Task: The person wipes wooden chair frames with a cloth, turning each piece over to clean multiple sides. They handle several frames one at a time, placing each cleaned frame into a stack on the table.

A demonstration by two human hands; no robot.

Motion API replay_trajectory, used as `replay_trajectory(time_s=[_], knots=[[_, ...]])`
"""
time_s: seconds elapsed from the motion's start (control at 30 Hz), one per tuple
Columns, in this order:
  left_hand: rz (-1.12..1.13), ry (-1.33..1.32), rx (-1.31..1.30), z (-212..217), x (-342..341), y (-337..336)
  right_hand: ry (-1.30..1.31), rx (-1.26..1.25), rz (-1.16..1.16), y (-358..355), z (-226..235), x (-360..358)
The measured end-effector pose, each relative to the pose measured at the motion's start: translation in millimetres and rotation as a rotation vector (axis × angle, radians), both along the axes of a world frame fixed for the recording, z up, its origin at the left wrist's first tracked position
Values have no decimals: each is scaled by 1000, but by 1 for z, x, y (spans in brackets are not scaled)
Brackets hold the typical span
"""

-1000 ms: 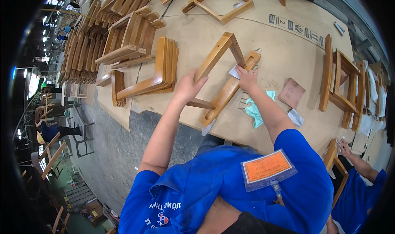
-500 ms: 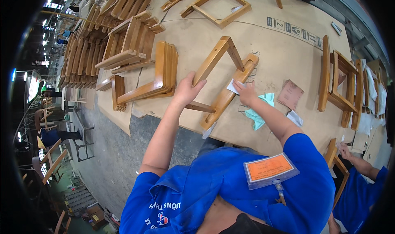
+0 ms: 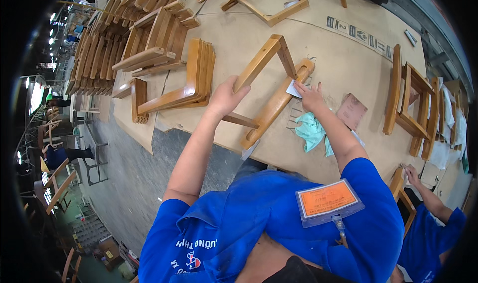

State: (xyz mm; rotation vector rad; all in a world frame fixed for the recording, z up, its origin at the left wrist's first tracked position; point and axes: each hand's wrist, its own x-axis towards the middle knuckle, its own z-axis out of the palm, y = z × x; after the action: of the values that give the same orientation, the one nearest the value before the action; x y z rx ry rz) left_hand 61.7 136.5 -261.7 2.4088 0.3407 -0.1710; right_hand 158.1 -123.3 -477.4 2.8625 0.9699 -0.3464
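With arm extended, the left hand (image 3: 226, 98) grips the end of one bar of a wooden frame (image 3: 260, 61) resting on the table (image 3: 343, 74). Palm down, fingers slightly spread, the right hand (image 3: 311, 97) holds white paper (image 3: 293, 89) against the frame's wide rail (image 3: 271, 113), a green cloth (image 3: 309, 131) lying nearby.

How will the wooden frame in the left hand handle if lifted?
The wooden frame should stay rigid, since its bars look thick. It is probably fairly heavy, given the broad wooden rail. Lifted, it may tip toward that rail, its bulkiest part.
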Motion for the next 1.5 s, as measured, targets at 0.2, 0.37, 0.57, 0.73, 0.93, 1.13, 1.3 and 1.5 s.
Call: replay_trajectory(time_s=[0.2, 0.37, 0.57, 0.73, 0.93, 1.13, 1.3, 1.5], knots=[[18, -22, -13, 1, -2, -2, 344, 127, 172, 34, 1, -74], [11, -8, -23, 2, 0, 1, 381, 5, 318, 29, 6, -70], [32, 59, -24, 3, 1, 2, 66, 69, 425, 5, -5, -5], [31, 15, -33, 2, 0, 0, 45, 422, 214, 30, -33, -49], [39, 71, -58, 3, 1, 0, 324, 659, 515, 45, -45, -93], [24, 61, -44, 3, 2, 0, 228, 454, 580, 29, -41, -47], [28, 66, -18, 4, 2, -4, 326, 606, 605, 35, -44, -62], [22, 55, -29, 7, -1, -6, 301, 451, 707, 36, -37, -47]])
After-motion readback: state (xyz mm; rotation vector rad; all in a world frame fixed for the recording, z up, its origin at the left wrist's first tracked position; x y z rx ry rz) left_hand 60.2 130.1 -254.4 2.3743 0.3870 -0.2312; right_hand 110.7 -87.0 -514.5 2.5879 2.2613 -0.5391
